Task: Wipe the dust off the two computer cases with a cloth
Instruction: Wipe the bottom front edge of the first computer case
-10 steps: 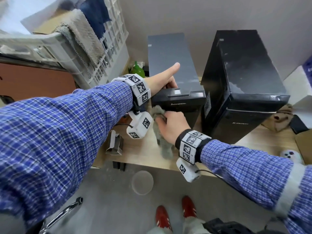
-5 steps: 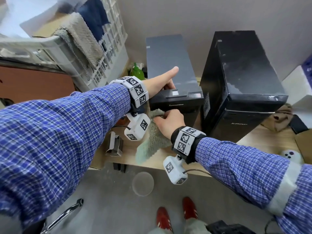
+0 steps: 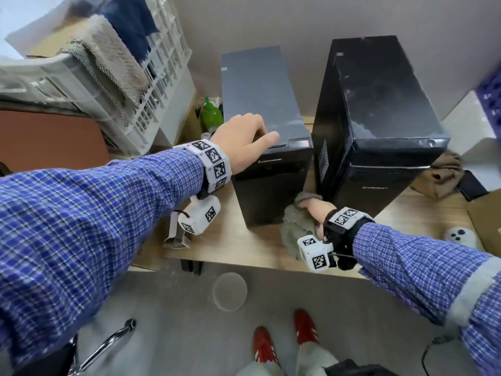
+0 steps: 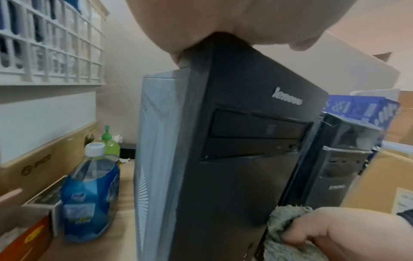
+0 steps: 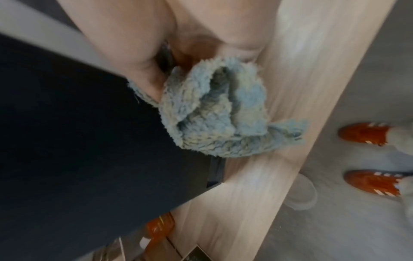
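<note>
Two black tower cases stand side by side on the wooden table. My left hand holds the top front corner of the left case, thumb lying across its grey lid; the left wrist view shows my palm pressed on that corner of the left case. My right hand grips a fluffy grey cloth bunched against the lower right front edge of the left case, in the gap beside the right case. The cloth hangs down to the table.
White crates draped with towels stand at the left. A blue bottle and a green bottle sit left of the cases. A brown rag, a dark phone and a white controller lie at the right.
My right hand has swept the cloth from the upper left of the left case's front down to its lower right edge. My left hand has shifted up onto the lid.
</note>
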Demonstrator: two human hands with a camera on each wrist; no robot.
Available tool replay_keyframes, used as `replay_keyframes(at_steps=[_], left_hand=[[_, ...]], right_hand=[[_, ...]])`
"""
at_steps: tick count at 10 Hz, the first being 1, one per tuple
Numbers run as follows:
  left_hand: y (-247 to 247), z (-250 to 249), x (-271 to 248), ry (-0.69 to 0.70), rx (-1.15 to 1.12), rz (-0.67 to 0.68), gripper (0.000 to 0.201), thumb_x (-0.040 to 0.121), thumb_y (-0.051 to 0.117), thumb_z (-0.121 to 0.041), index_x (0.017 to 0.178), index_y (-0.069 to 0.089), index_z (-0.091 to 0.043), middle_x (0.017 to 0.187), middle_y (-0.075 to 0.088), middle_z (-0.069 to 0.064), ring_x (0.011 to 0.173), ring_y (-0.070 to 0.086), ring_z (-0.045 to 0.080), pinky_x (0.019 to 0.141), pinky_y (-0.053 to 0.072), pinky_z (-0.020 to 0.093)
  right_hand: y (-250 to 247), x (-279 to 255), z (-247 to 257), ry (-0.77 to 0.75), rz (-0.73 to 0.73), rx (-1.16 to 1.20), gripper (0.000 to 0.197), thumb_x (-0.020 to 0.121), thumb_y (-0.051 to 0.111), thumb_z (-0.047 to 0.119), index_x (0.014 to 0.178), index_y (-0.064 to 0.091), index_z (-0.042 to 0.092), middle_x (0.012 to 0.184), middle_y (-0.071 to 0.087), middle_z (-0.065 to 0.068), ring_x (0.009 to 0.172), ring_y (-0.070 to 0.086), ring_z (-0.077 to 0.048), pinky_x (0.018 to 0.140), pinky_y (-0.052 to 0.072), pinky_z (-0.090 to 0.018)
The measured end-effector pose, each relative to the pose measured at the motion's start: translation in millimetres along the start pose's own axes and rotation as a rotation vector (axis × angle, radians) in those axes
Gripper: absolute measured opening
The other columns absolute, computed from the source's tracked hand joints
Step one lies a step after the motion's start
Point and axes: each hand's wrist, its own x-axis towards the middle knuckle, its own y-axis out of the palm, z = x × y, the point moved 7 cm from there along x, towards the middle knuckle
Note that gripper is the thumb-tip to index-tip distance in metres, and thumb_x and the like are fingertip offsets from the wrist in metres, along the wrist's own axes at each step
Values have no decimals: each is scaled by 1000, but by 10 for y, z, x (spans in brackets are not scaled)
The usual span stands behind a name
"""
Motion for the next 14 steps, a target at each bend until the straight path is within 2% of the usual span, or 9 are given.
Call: replay_keyframes(at_steps=[1,3,5,7,8,10,11,12,14], left_hand=[[-31,-81,51,56,60,24,42,95,38,-58,81,48,-19,80,50,-2,74,49,20,67,37,35],[37,-117,202,-3,98,54,52,96,38,-61,81,51,-13,70,53,-1,66,51,21,61,35,35],[65,-104,198,19,104,14,45,97,31,-60,73,38,-23,66,44,-5,59,43,15,55,26,33],[81,-58,188,27,101,-9,47,97,31,-60,80,41,-17,67,42,-5,61,42,18,58,25,34],[71,-61,180,35,105,-30,48,98,32,-59,83,44,-15,67,44,-4,66,45,21,62,25,34],[50,-90,183,26,111,-33,48,99,31,-58,84,45,-15,67,41,-5,66,44,21,63,26,32],[46,-92,174,29,99,-38,48,98,31,-60,82,43,-16,65,41,-5,64,43,20,63,25,32],[48,-115,177,21,103,-33,49,98,31,-60,82,43,-16,64,40,-6,59,39,13,62,23,33],[53,-116,176,14,113,-32,48,98,30,-60,80,40,-16,65,38,-5,65,41,21,62,25,33]], right_hand=[[-41,422,-442,82,26,120,66,61,69,36,121,61,11,120,65,-12,108,65,-31,88,56,-47],[136,100,-416,42,-160,49,55,87,60,52,116,63,5,117,64,-14,108,61,-31,88,49,-32],[830,354,-305,11,-56,-172,45,104,34,29,144,40,8,148,40,-13,135,39,-27,108,30,-30],[1515,563,-89,-79,65,-271,51,99,41,40,135,51,5,137,53,-14,127,49,-29,102,37,-30],[1501,584,-99,-68,53,-318,54,97,47,41,135,50,3,137,52,-14,128,48,-29,103,36,-30],[897,630,-411,48,-15,-211,42,99,45,35,132,52,10,127,56,-5,119,55,-25,84,44,-27],[614,501,-397,0,6,-599,41,101,40,29,138,45,12,138,50,-6,126,50,-24,104,37,-33],[681,406,-272,-24,-1,-670,39,98,45,21,135,46,9,136,52,-10,124,51,-25,106,38,-36],[1418,452,-2,-132,137,-470,39,102,36,29,134,53,12,141,50,-10,128,49,-30,109,38,-39]])
